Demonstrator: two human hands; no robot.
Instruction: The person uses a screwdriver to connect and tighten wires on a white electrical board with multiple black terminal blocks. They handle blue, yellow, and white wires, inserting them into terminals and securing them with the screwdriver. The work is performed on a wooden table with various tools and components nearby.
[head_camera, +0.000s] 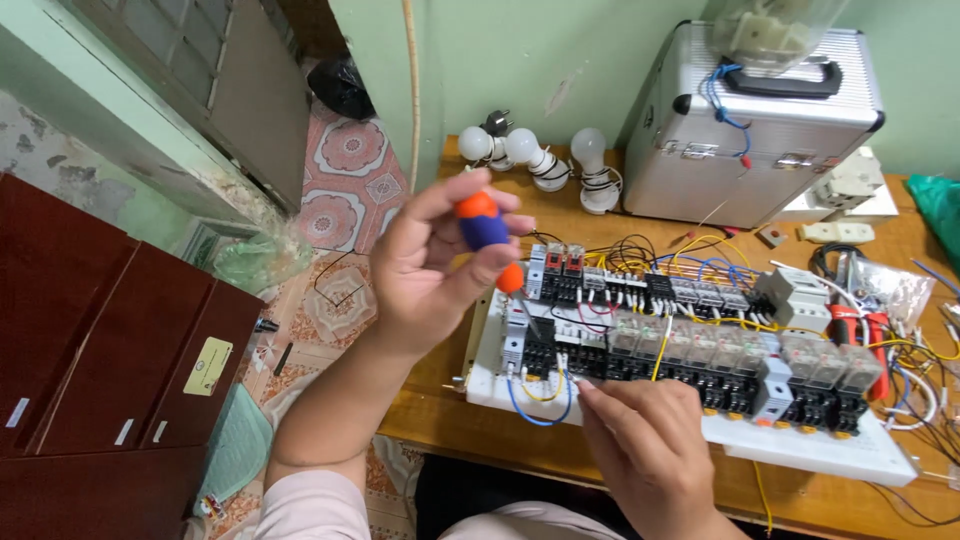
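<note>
We judge a terminal is being tightened: our left hand grips the orange-and-blue plastic-handled screwdriver, tip down on the white relay-and-wire panel; our right hand, at five o'clock, pinches a blue wire. Next needs steady turning. The closed ribbed aluminium case at one o'clock hides its contents.

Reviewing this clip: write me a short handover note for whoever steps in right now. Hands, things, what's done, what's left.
Left hand: raised over the table's left end, grip closed on an orange and blue screwdriver, tip pointing down at the left end of the white board.
Right hand: at the board's front edge, fingertips by the blue wire loop.
Done: relays sit in rows, many wires fitted.
Left: cannot tell which screws are tight; loose wires lie at the right. Red pliers unused.
</note>
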